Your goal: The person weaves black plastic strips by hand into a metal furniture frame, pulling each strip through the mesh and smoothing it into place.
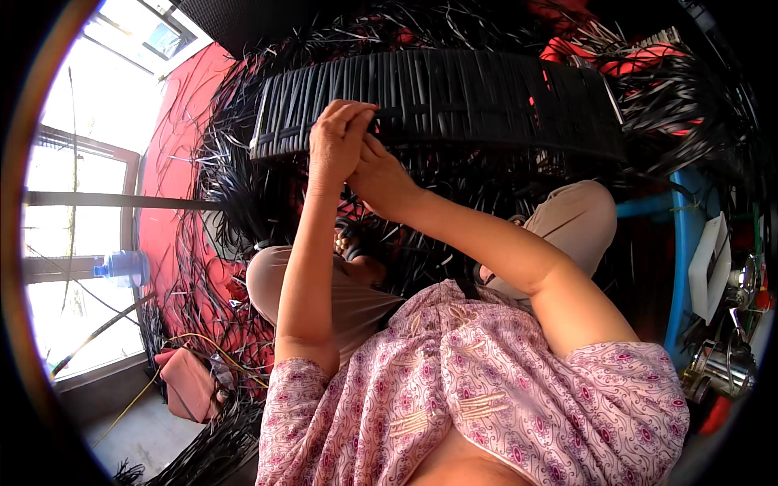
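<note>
A long, curved panel of black strips (454, 77) lies across the far side of my knees, its strips running closely side by side over a frame. My left hand (334, 142) is at the near edge of this panel, left of its middle, with its fingers bent and pressed together. Just below and to the right, my right hand (379, 180) meets it, the fingers curled in against the left hand. Both hands are closed, and whatever sits between the fingertips is hidden. Loose black strips (223, 174) hang and lie thickly around the panel.
More black strips (689, 101) heap up at the far right. A blue piece of furniture (687, 243) stands on the right, beside a white rectangular frame (710, 271) and a shiny metal pot (725, 364). Leftward are a clear blue bottle (126, 268), a pink bag (188, 385) and windows.
</note>
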Demonstrator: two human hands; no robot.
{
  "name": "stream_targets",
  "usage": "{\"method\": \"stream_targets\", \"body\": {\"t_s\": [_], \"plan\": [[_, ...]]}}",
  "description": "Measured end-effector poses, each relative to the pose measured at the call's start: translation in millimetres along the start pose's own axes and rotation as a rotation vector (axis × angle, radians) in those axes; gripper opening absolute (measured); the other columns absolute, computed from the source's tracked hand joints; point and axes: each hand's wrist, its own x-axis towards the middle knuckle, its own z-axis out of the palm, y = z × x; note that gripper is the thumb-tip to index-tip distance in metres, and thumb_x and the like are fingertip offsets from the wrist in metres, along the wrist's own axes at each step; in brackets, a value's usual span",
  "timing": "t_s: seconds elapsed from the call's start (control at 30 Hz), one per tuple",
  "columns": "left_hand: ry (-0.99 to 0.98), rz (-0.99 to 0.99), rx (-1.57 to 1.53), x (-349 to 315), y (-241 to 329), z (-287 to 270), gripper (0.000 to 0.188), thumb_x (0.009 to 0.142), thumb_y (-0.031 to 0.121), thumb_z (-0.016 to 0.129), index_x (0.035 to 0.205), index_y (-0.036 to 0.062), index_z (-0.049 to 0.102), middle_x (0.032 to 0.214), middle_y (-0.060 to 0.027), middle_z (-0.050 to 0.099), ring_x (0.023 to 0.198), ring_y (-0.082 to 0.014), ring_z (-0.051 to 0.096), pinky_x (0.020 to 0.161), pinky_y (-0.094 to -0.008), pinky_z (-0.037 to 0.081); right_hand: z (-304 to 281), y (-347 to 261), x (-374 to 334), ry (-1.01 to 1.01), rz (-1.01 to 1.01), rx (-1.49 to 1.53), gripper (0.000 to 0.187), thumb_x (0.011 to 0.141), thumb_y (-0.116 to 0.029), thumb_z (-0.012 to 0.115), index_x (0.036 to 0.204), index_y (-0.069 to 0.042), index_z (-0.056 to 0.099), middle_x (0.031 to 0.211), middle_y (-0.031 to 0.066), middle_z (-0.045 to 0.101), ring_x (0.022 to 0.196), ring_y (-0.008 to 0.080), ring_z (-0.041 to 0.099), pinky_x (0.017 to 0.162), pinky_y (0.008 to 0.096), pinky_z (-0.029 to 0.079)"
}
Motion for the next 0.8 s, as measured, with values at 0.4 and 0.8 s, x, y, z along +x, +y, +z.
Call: {"method": "stream_targets", "body": {"t_s": [0.4,0.8], "plan": [[-0.097,0.346,0.351,-9.5,36.2,60.6,0.042,0.081,0.036,0.072,0.111,0.0060,0.069,0.113,-0.0089,0.060,0.107,-0.0288,0.053,0.094,-0.0409,0.040,-133.9,70.0,-82.2,0.084,0.429,-0.246,0.061,0.066,-0.012,0.079,0.121,-0.001,0.056,0.121,0.0097,0.055,0.118,0.0268,0.051,0.098,0.0414,0.040],[-0.076,0.272,0.454,-29.4,58.6,70.0,0.054,0.073,0.036,0.079,0.114,0.0039,0.065,0.111,-0.0086,0.057,0.105,-0.0292,0.051,0.093,-0.0405,0.041,-142.5,84.4,-88.9,0.063,0.365,-0.329,0.043,0.071,-0.011,0.072,0.113,-0.004,0.061,0.104,0.0051,0.055,0.097,0.0224,0.052,0.085,0.0376,0.042]]}}
